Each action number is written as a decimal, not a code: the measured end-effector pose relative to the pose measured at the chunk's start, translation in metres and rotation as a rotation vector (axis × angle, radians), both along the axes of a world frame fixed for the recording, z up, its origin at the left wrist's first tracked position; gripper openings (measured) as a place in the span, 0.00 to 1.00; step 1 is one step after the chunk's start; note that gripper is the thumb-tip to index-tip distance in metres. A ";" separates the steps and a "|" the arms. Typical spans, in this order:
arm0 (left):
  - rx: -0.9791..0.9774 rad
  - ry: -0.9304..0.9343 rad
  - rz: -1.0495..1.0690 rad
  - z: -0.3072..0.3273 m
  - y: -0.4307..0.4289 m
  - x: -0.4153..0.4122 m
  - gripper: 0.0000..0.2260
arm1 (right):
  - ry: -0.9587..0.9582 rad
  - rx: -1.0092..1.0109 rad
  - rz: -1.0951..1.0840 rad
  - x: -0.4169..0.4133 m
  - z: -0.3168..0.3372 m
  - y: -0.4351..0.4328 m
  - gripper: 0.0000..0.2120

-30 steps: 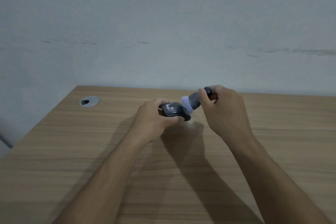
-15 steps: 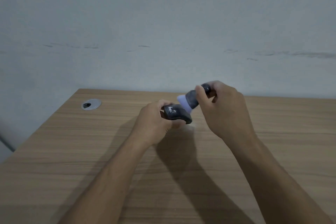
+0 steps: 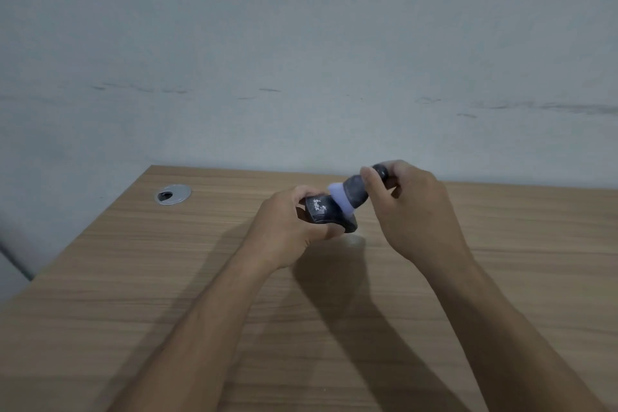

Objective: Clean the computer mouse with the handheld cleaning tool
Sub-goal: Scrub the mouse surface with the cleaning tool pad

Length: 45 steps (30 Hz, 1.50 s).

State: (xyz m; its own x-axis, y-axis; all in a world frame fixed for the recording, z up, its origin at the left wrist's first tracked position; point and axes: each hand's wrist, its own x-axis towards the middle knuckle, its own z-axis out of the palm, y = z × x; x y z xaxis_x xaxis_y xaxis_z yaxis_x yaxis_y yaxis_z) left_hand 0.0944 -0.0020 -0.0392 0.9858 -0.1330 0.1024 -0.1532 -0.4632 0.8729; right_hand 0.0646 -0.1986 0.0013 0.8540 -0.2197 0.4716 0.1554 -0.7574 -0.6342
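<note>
My left hand point(image 3: 287, 231) grips the dark plastic computer mouse point(image 3: 326, 215) above the wooden desk point(image 3: 133, 278). My right hand point(image 3: 406, 207) clasps the dark cleaning tool point(image 3: 357, 192), its pale lilac head touching the mouse. White flecks mark the mouse's top.

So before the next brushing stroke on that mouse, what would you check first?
1. Dark grey computer mouse gripped by the left hand: ok.
2. Dark handheld cleaning tool with a pale lilac brush head held by the right hand: ok.
3. Brush head meets the mouse: ok, touching its top.
4. Mouse lifted off the wooden desk: ok, shadow beneath.
5. White specks on the mouse removed: not ok.
6. Mouse underside clean: cannot tell, hidden.
</note>
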 end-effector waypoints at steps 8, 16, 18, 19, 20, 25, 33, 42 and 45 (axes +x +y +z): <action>0.011 0.006 0.000 0.003 0.002 -0.001 0.22 | 0.086 -0.008 -0.101 0.000 -0.013 -0.011 0.14; 0.001 0.000 0.014 0.005 0.004 -0.001 0.25 | 0.026 -0.079 -0.086 -0.001 -0.010 0.005 0.14; -0.017 0.014 0.006 0.005 0.006 0.000 0.26 | 0.097 -0.068 -0.113 0.001 -0.019 -0.003 0.16; -0.022 0.028 0.004 0.005 0.007 0.000 0.26 | 0.111 -0.061 -0.121 0.001 -0.020 -0.006 0.16; -0.020 0.036 0.006 0.004 0.007 0.000 0.27 | 0.108 -0.044 -0.127 0.000 -0.017 -0.007 0.16; -0.051 0.061 0.022 0.001 0.009 0.002 0.26 | 0.089 -0.004 -0.114 -0.004 0.000 -0.004 0.13; 0.016 0.083 0.011 0.002 0.009 0.001 0.29 | 0.149 0.065 -0.092 -0.004 -0.005 -0.009 0.15; 0.026 0.038 0.048 0.007 0.004 -0.002 0.26 | 0.175 -0.023 -0.050 -0.005 -0.004 -0.004 0.13; 0.028 0.029 0.057 0.005 0.003 0.000 0.26 | 0.109 0.030 -0.036 -0.008 0.004 -0.004 0.13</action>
